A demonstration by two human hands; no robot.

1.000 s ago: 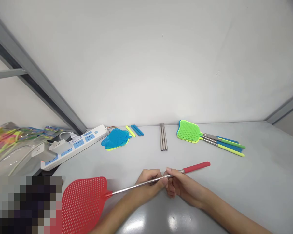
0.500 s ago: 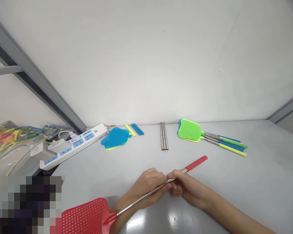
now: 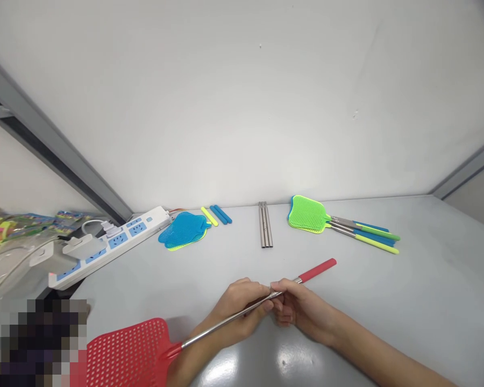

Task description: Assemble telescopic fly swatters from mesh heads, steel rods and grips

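Observation:
A red fly swatter (image 3: 131,349) with a silver telescopic rod and a red grip lies slantwise across both hands, its head at the lower left and its grip pointing to the upper right. My left hand (image 3: 244,306) is closed round the thin rod near the middle. Close beside it, my right hand (image 3: 292,303) pinches the thicker rod section between thumb and fingers, just below the red grip. The two hands almost touch at the rod's joint. Parts of the curled fingers are hidden behind the rod and the hands.
Blue and yellow swatter heads (image 3: 185,230) lie at the back left beside yellow and blue grips (image 3: 221,214). Several metal rods (image 3: 265,226) stand in a row mid-table. Swatters with handles (image 3: 306,214) are stacked right. A power strip (image 3: 116,244) and plastic bags (image 3: 8,242) sit left.
The whole view has shifted slightly, so things appear a little further left. Both hands keep hold of the red fly swatter, with barely any change in their grip.

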